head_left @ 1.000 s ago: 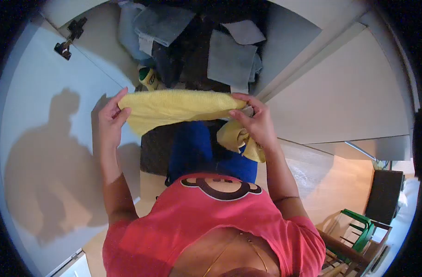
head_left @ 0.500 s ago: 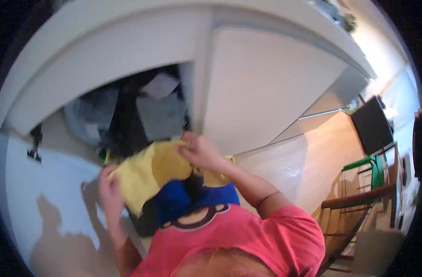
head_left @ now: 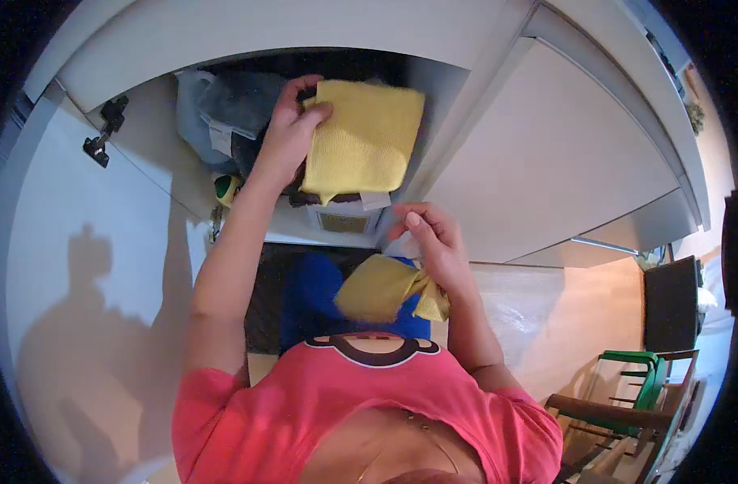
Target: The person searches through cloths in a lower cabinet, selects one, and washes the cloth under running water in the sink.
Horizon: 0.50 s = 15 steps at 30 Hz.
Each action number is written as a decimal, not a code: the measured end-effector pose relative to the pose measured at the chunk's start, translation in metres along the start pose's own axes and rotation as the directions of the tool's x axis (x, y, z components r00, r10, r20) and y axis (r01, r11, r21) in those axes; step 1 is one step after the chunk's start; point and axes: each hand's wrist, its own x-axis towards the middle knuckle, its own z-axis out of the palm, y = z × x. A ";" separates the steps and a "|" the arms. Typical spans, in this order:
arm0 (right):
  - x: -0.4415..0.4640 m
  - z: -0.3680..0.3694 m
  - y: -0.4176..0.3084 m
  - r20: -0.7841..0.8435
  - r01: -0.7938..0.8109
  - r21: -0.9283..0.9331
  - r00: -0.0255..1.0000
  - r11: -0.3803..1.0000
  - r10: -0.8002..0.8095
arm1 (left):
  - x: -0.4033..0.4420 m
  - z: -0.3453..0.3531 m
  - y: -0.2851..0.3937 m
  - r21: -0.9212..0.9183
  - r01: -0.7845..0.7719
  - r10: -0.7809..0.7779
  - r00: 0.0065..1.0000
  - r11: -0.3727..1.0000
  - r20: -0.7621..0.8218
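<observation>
One folded, squarish yellow knitted cloth (head_left: 369,137) is at the opening of the white cabinet (head_left: 304,32), its left edge clamped between the left hand's (head_left: 292,133) thumb and fingers. The right hand (head_left: 435,242) is apart from it, fingers curled; whether they grip anything, I cannot tell. A bunched yellow fabric piece (head_left: 377,289) lies over the blue-clothed lap (head_left: 308,294), near that hand.

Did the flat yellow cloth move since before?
Yes. Judged against the black hinge, the flat yellow cloth has moved up and right in the view, and the left hand holds it.
</observation>
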 end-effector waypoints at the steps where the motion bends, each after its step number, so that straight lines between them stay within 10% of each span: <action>1: -0.001 0.000 0.004 -0.011 -0.007 -0.003 1.000 1.000 0.007 | 0.016 -0.002 -0.012 0.211 -0.058 0.065 0.998 0.976 -0.023; 4: -0.005 -0.004 0.013 -0.052 -0.044 -0.014 0.998 0.999 0.043 | 0.037 -0.001 -0.067 0.759 -0.240 0.399 0.916 0.605 -0.029; 7: -0.003 -0.008 0.021 -0.081 -0.091 -0.029 0.993 0.995 0.088 | 0.025 0.007 -0.062 0.908 -0.382 0.619 0.759 0.175 0.200; 11: 0.003 -0.005 0.029 -0.033 -0.098 -0.025 0.995 0.995 0.098 | 0.014 0.036 -0.098 0.812 -0.494 0.286 0.863 0.310 0.416; 15: 0.008 -0.002 0.021 0.030 -0.136 -0.114 0.990 0.984 0.141 | 0.025 0.037 -0.127 0.862 -0.495 0.291 0.814 -0.106 0.503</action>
